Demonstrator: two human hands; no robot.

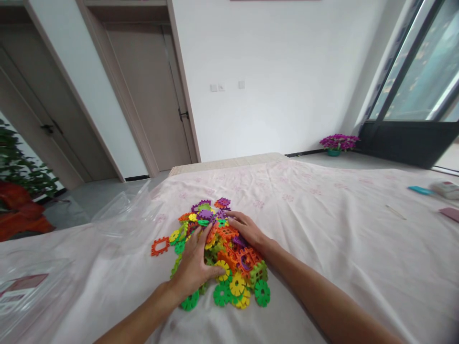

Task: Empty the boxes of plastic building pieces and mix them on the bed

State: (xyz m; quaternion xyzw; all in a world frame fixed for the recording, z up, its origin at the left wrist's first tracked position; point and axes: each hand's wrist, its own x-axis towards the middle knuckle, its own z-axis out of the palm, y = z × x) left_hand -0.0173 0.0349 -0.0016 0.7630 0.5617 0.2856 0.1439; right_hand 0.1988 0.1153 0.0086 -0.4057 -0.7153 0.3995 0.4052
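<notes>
A heap of plastic interlocking toy pieces [229,255] in orange, green, yellow and purple lies on the cloth in front of me. My left hand [195,260] rests on the heap's left side, thumb and fingers spread apart. On the far right side my right hand [247,228] lies over the pieces with its fingers stretched toward the middle. Round notched discs, such as a green disc [262,293] and a yellow disc [237,284], sit at the near edge. An orange square frame piece [160,246] lies apart at the left.
A pale flowered cloth [322,229] covers the table. Clear plastic containers stand left, one a labelled box [28,291], the other an open clear tub [125,215]. At the far right lie a blue object [420,190], a white object [445,189] and a thin stick [395,212].
</notes>
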